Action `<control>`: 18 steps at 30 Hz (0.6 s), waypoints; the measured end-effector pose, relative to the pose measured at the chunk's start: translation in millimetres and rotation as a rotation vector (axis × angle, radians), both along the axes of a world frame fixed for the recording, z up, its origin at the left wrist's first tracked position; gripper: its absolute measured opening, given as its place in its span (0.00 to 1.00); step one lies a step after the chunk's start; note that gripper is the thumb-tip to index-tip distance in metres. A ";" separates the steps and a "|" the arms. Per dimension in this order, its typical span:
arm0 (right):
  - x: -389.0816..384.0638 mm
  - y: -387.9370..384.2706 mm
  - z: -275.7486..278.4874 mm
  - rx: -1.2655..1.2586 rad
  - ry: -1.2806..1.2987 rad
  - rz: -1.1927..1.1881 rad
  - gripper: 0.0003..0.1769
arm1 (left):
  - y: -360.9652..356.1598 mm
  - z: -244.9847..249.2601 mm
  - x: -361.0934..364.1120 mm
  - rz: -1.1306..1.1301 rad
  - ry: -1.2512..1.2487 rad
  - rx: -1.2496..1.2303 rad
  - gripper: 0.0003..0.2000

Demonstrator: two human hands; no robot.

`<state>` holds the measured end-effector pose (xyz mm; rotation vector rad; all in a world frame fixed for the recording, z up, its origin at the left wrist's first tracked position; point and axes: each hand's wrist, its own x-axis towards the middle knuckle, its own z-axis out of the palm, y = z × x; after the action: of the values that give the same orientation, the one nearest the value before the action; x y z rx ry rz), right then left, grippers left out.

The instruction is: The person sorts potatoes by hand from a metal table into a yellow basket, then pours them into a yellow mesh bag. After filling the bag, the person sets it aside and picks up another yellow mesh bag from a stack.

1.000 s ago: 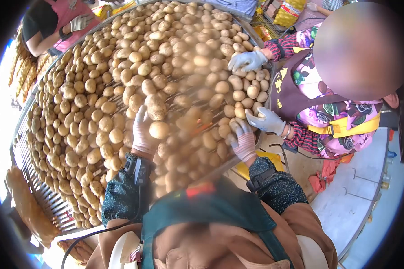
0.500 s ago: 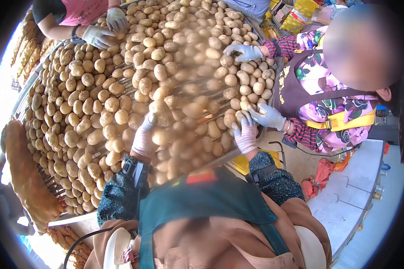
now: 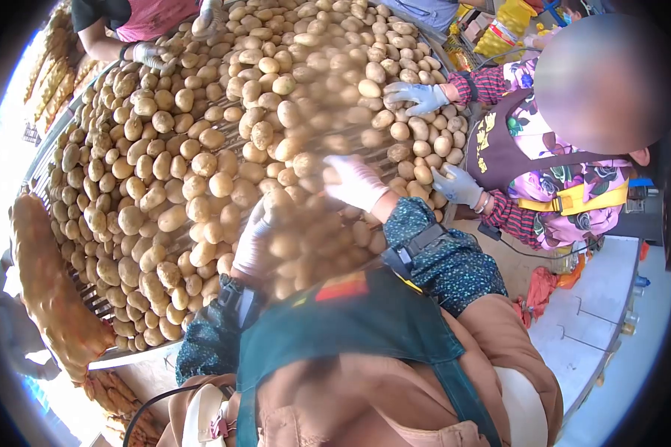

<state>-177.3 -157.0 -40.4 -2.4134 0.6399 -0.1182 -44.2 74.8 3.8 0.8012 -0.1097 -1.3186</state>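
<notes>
Many potatoes (image 3: 220, 184) lie across a slatted sorting table (image 3: 86, 292). My left hand (image 3: 252, 242), in a whitish glove, is at the near middle of the pile with its fingers against a potato (image 3: 278, 203); a smear on the lens blurs that area, and I cannot make out its grip. My right hand (image 3: 354, 181), gloved too, reaches over the middle of the table, palm down, fingers pointing left and spread apart, with nothing visible in it. Blurred potatoes lie under and around it.
A co-worker at the right has two gloved hands (image 3: 417, 97) on the potatoes. Another person's gloved hands (image 3: 150, 55) work at the top left. A filled net sack (image 3: 56, 290) hangs at the left edge. A white surface (image 3: 585, 305) stands at the lower right.
My right hand has moved left and away from me, from the right edge over the middle. My left hand has moved slightly nearer to me. The co-worker's lower hand is now apart from mine.
</notes>
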 end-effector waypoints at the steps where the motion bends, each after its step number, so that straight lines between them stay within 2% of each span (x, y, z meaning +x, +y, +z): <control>1: 1.6 3.7 -2.9 0.151 -0.056 -0.172 0.24 | 2.7 -3.4 2.9 -0.005 -0.020 -0.037 0.31; 4: 7.6 -2.9 -17.3 0.591 -0.189 -0.177 0.19 | 11.4 -2.4 5.8 0.045 -0.038 0.125 0.32; 7: 23.0 -13.5 -26.0 1.031 -0.331 -0.170 0.15 | 6.0 11.9 7.3 -0.008 -0.194 0.048 0.33; 8: 25.2 -14.6 -28.3 1.179 -0.378 -0.169 0.15 | 5.1 19.3 6.2 -0.008 -0.172 0.062 0.33; 9: 39.6 13.0 36.5 0.457 0.042 -0.179 0.21 | 4.1 27.0 4.0 -0.010 -0.147 0.076 0.33; 12: 47.4 19.5 8.9 -0.415 0.078 0.271 0.26 | 7.8 14.9 6.9 -0.011 -0.184 0.077 0.33; 14: 42.8 11.3 2.8 -0.274 0.205 0.137 0.31 | 8.8 12.7 8.1 -0.027 -0.220 0.078 0.34; 16: 33.9 -16.5 10.9 -0.105 0.251 -0.059 0.33 | 6.8 30.8 4.8 -0.003 -0.265 0.099 0.26; 18: 10.1 -53.0 -3.0 -0.014 0.149 -0.281 0.35 | 12.5 34.3 2.9 0.013 -0.289 0.121 0.22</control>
<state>-167.2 -210.0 -43.4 -2.3479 1.0486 -0.0595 -41.3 87.3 38.1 1.0912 -0.2552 -1.1991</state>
